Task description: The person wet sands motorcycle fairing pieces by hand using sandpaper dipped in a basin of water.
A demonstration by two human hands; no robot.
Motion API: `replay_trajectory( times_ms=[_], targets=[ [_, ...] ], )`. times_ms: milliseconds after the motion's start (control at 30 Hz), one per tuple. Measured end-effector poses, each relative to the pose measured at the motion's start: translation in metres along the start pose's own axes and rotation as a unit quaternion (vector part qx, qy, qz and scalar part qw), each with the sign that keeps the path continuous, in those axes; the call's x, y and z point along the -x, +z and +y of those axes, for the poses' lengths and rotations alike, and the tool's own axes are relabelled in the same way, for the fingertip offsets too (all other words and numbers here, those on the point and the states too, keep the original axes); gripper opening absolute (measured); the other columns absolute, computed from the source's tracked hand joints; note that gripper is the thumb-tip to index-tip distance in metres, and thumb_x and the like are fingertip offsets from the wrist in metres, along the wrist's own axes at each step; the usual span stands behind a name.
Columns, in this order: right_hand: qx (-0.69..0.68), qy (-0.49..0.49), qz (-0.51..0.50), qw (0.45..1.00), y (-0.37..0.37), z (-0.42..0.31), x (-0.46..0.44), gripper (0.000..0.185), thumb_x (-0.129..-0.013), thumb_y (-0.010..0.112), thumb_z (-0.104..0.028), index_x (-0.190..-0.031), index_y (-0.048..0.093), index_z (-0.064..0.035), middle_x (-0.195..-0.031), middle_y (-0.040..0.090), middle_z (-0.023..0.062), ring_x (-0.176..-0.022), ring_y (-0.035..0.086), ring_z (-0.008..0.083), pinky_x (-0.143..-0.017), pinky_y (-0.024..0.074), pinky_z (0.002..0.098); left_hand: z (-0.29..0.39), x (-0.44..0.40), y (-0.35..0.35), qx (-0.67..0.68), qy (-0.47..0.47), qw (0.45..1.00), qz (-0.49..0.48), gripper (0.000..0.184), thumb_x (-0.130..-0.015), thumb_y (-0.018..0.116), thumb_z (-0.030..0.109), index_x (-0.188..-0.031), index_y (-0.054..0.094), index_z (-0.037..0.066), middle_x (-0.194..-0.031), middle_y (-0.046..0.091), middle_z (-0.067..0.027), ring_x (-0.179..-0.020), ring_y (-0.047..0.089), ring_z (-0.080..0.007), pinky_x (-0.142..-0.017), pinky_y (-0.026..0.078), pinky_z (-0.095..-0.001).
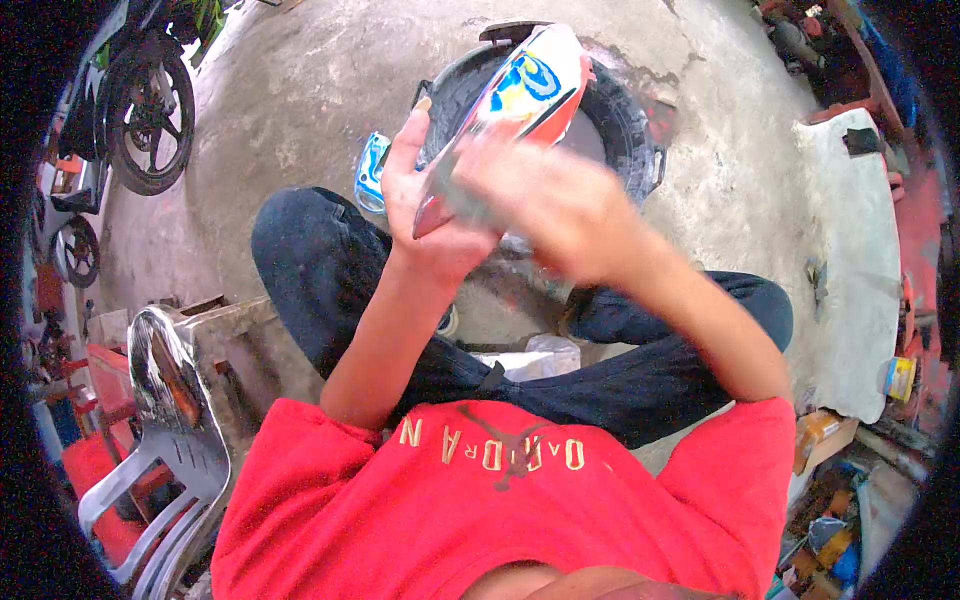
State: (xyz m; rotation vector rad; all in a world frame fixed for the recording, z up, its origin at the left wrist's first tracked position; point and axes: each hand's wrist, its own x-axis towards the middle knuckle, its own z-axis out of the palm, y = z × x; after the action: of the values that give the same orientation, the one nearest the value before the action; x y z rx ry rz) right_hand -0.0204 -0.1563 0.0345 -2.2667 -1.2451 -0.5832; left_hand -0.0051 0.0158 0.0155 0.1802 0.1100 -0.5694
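Observation:
A long, pointed motorcycle fairing panel (535,90), painted white, red, blue and yellow, is held tilted over a black basin (636,160). My left hand (430,215) supports its lower end from beneath, with the thumb standing up along its left side. Across the panel's lower part lies my right hand (550,205), its fingers curled and smeared by motion. Under those fingers shows something greyish, too blurred to name. The basin sits on the concrete floor in front of me, and the panel and both hands hide part of it.
Beside the basin on the left stands a blue and white container (371,172). A motorcycle wheel (150,120) is at the upper left, and a plastic chair (180,440) at the lower left. To the right lies a pale board (855,270), with a yellow can (900,380) near it.

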Motion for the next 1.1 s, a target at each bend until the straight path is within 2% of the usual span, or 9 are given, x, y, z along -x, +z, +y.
replay_trajectory(
  times_ms=[100,300,367,433,633,733,767,967,1100],
  targets=[
    [0.046,0.178,-0.011,0.983,-0.002,0.054,0.007,0.049,-0.084,0.056,-0.004,-0.133,0.058,-0.0017,-0.128,0.063,0.0223,-0.12,0.062,0.0336,-0.102,0.0504,0.0387,-0.005,-0.003,0.023,0.081,0.03,0.996,0.032,0.076,-0.099,0.037,0.052,-0.146,0.037,-0.007,-0.148,0.045,-0.0251,-0.137,0.044,-0.0369,-0.12,0.026,-0.0503],
    [-0.021,-0.017,-0.011,1.0,-0.004,-0.006,-0.002,0.058,-0.076,0.057,-0.006,-0.133,0.057,0.0012,-0.135,0.06,0.0198,-0.127,0.058,0.0337,-0.106,0.0473,0.043,-0.001,-0.003,0.003,0.052,0.014,0.999,-0.004,0.066,-0.098,0.043,0.048,-0.14,0.048,-0.003,-0.142,0.052,-0.0229,-0.137,0.044,-0.0349,-0.12,0.026,-0.0466],
    [0.031,0.015,0.013,0.999,0.001,0.027,0.003,0.054,-0.078,0.057,-0.006,-0.132,0.058,-0.0001,-0.132,0.062,0.0203,-0.124,0.06,0.0334,-0.104,0.049,0.043,-0.001,-0.006,-0.004,0.133,-0.001,0.99,-0.054,0.067,-0.098,0.044,0.047,-0.141,0.046,-0.003,-0.143,0.05,-0.0233,-0.138,0.043,-0.0348,-0.12,0.025,-0.0471],
    [0.01,0.214,-0.016,0.977,0.0,0.054,0.003,0.045,-0.084,0.054,-0.003,-0.129,0.06,-0.0026,-0.127,0.064,0.0218,-0.118,0.063,0.0353,-0.102,0.0501,0.0422,-0.004,-0.001,0.016,0.114,0.017,0.993,0.019,0.068,-0.098,0.046,0.046,-0.143,0.041,-0.005,-0.146,0.047,-0.0237,-0.139,0.042,-0.0358,-0.121,0.023,-0.0485],
    [0.01,-0.04,-0.004,0.999,-0.001,-0.008,-0.002,0.053,-0.081,0.053,-0.009,-0.133,0.056,0.0037,-0.134,0.061,0.0198,-0.126,0.059,0.0339,-0.106,0.0477,0.0423,-0.003,-0.003,0.003,-0.008,0.046,0.999,0.011,0.068,-0.097,0.048,0.044,-0.143,0.042,-0.005,-0.144,0.049,-0.0235,-0.138,0.043,-0.0359,-0.12,0.026,-0.0488],
    [0.032,0.028,0.03,0.999,0.007,0.039,0.004,0.048,-0.083,0.055,-0.008,-0.13,0.058,0.001,-0.126,0.065,0.021,-0.117,0.064,0.0357,-0.1,0.0516,0.0423,-0.005,-0.002,0.011,0.06,0.031,0.997,0.022,0.066,-0.096,0.049,0.044,-0.141,0.044,-0.004,-0.143,0.05,-0.0229,-0.136,0.045,-0.0353,-0.12,0.028,-0.0482],
    [-0.009,0.172,-0.01,0.985,0.003,0.05,0.001,0.046,-0.083,0.055,-0.004,-0.129,0.059,-0.0007,-0.124,0.065,0.0215,-0.114,0.065,0.0364,-0.098,0.052,0.0434,-0.006,-0.003,0.013,0.083,0.028,0.996,0.024,0.065,-0.096,0.049,0.044,-0.141,0.045,-0.004,-0.143,0.05,-0.0227,-0.135,0.046,-0.0351,-0.119,0.028,-0.048],
    [-0.045,0.017,0.013,0.999,0.0,0.003,-0.004,0.05,-0.082,0.055,-0.003,-0.132,0.057,-0.0004,-0.137,0.058,0.0211,-0.129,0.056,0.0334,-0.11,0.0441,0.0422,0.001,-0.005,-0.005,0.078,0.022,0.997,-0.02,0.062,-0.094,0.051,0.039,-0.138,0.048,-0.005,-0.142,0.053,-0.0211,-0.136,0.046,-0.0325,-0.12,0.024,-0.0498],
    [-0.028,0.198,0.026,0.979,0.004,0.058,-0.002,0.048,-0.084,0.051,0.001,-0.131,0.059,-0.006,-0.12,0.067,0.0182,-0.11,0.066,0.0349,-0.096,0.0525,0.0404,-0.003,-0.001,0.001,0.103,-0.003,0.995,-0.013,0.069,-0.079,0.056,0.024,-0.139,0.043,-0.008,-0.144,0.048,-0.0244,-0.138,0.042,-0.037,-0.124,0.019,-0.0496]
  ],
)
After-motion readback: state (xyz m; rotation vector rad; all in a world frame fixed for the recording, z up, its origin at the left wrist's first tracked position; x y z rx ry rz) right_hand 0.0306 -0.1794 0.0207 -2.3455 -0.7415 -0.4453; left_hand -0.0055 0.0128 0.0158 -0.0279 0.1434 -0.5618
